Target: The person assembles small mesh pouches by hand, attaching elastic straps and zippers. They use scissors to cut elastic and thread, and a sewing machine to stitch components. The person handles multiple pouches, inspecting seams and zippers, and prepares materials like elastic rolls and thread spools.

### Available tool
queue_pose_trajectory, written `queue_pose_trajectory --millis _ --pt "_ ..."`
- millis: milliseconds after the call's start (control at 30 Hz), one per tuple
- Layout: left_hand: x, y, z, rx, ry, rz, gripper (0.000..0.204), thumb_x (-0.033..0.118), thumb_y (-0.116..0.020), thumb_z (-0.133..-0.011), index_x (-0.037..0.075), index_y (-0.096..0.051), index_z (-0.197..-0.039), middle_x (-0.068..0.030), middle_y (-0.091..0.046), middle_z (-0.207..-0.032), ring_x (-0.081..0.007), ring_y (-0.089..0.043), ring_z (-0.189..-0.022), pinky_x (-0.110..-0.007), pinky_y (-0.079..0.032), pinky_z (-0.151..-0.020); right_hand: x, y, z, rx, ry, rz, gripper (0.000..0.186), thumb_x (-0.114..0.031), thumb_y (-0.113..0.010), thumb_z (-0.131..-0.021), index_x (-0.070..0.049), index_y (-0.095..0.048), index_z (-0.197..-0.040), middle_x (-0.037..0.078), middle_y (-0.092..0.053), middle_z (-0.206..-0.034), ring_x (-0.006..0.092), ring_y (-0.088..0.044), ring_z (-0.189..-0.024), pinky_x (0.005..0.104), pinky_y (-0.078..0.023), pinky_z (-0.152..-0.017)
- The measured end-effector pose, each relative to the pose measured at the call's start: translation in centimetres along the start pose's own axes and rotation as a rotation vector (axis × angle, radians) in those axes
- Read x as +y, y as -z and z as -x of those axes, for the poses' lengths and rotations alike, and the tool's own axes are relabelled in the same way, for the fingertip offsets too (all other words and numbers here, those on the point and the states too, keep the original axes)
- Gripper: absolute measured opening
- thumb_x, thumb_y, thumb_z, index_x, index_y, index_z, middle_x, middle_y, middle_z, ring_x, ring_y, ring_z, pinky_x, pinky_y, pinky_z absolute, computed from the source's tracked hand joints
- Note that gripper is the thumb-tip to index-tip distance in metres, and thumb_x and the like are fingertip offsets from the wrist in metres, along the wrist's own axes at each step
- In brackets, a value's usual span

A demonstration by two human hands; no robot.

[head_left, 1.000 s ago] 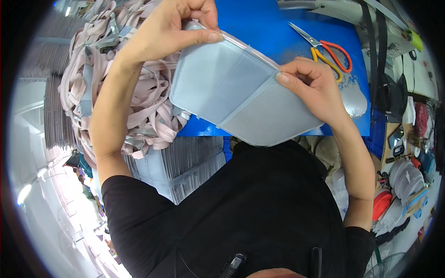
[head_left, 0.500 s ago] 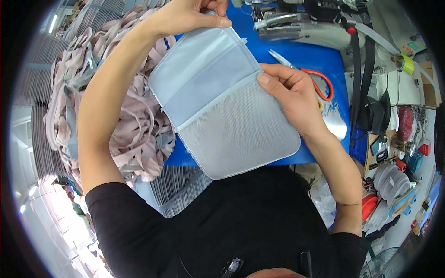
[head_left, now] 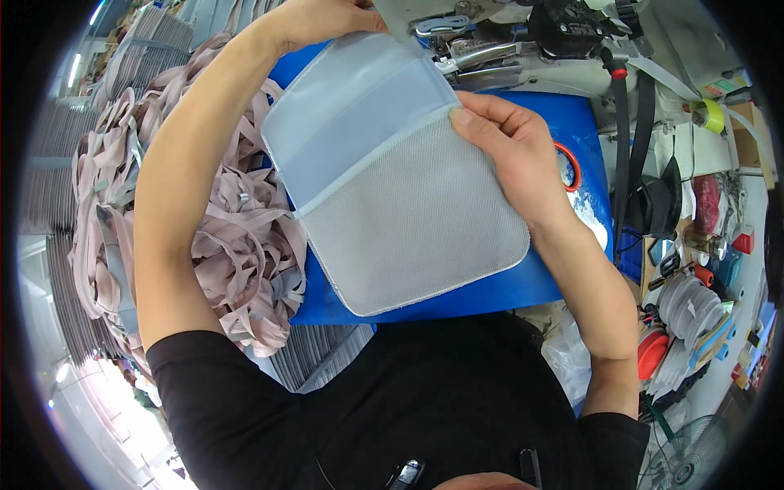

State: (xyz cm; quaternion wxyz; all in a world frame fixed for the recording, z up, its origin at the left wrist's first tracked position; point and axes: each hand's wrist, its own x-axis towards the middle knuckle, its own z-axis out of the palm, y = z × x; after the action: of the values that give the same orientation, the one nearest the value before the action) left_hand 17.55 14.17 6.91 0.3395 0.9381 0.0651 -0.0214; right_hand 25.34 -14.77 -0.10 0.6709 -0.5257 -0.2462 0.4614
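Observation:
A light grey fabric panel [head_left: 425, 220] with rounded near corners stretches over the blue work surface. Its near part is mesh; the far part is smooth, with a darker band across. My right hand [head_left: 518, 155] pinches its right edge where mesh meets smooth cloth, thumb on top. At the far end, my left hand [head_left: 331, 20] has its fingers closed at the panel's edge; the fingertips are partly hidden at the top of the view. The panel's far right corner reaches the sewing machine [head_left: 498, 61]. Red-handled scissors [head_left: 576, 167] lie partly hidden behind my right hand.
A large heap of pinkish-grey fabric strips [head_left: 245, 220] lies left of the panel, beside my left arm. Stacked grey pieces [head_left: 49, 163] stand farther left. The blue work surface [head_left: 441, 309] shows around the panel. Black straps [head_left: 633, 147] hang at the right.
The panel's far end has come up to the machine. My left hand has moved left and farther up. My right hand has shifted slightly up, and the scissors are more covered.

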Motion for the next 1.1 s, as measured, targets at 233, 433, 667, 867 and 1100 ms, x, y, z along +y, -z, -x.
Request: queue_pose_trajectory --millis 233,433,667,867,1100 --pt "3.7 0.5 4.1 0.131 -0.071 -0.305 0.039 0.016 -0.084 -0.083 0.002 -0.070 -0.117 -0.0140 -0.072 -0.117 -0.0257 -0.066 -0.110 -0.038 -0.052 -0.096 0.1 -0.3 -1.1 0.046 0.004 -0.080 0.036 -0.020 -0.071 -0.095 0.004 -0.071 -0.123 0.012 -0.076 -0.105 0.0155 -0.071 -0.092 0.0269 -0.054 -0.083" --pt "6.2 -0.5 5.9 0.297 -0.091 -0.555 0.039 0.019 -0.084 -0.082 0.003 -0.070 -0.115 -0.0156 -0.071 -0.115 -0.0286 -0.067 -0.110 -0.039 -0.052 -0.096 0.1 -0.8 -1.0 0.091 0.006 -0.127 0.040 -0.022 -0.071 -0.096 0.008 -0.069 -0.122 0.013 -0.074 -0.105 0.0155 -0.070 -0.091 0.0270 -0.054 -0.083" --pt "5.8 -4.6 5.5 0.411 -0.075 -0.493 0.038 0.022 -0.085 -0.081 0.004 -0.070 -0.111 -0.0175 -0.071 -0.112 -0.0320 -0.068 -0.111 -0.041 -0.052 -0.097 -0.6 -0.9 -0.9 0.100 -0.026 -0.072 0.037 -0.020 -0.070 -0.097 0.009 -0.068 -0.121 0.014 -0.074 -0.105 0.0166 -0.070 -0.090 0.0283 -0.055 -0.080" --pt "15.6 -12.3 14.3 0.202 -0.092 -0.783 0.080 0.021 -0.082 -0.078 0.021 -0.051 -0.151 -0.0155 -0.057 -0.137 -0.0359 -0.061 -0.121 -0.043 -0.051 -0.101 0.8 -0.4 -1.8 0.008 -0.007 -0.313 0.035 -0.018 -0.066 -0.100 0.007 -0.066 -0.124 0.015 -0.073 -0.109 0.0182 -0.070 -0.093 0.0306 -0.056 -0.081" --pt "14.8 -12.5 15.9 0.158 -0.006 -0.955 0.083 0.007 -0.070 -0.082 0.029 -0.044 -0.158 -0.0063 -0.049 -0.089 -0.0220 -0.061 -0.070 -0.034 -0.055 -0.059 1.9 1.4 3.3 -0.120 0.153 -0.106 0.035 -0.015 -0.063 -0.101 0.003 -0.064 -0.131 0.012 -0.074 -0.107 0.0158 -0.071 -0.091 0.0296 -0.057 -0.080"
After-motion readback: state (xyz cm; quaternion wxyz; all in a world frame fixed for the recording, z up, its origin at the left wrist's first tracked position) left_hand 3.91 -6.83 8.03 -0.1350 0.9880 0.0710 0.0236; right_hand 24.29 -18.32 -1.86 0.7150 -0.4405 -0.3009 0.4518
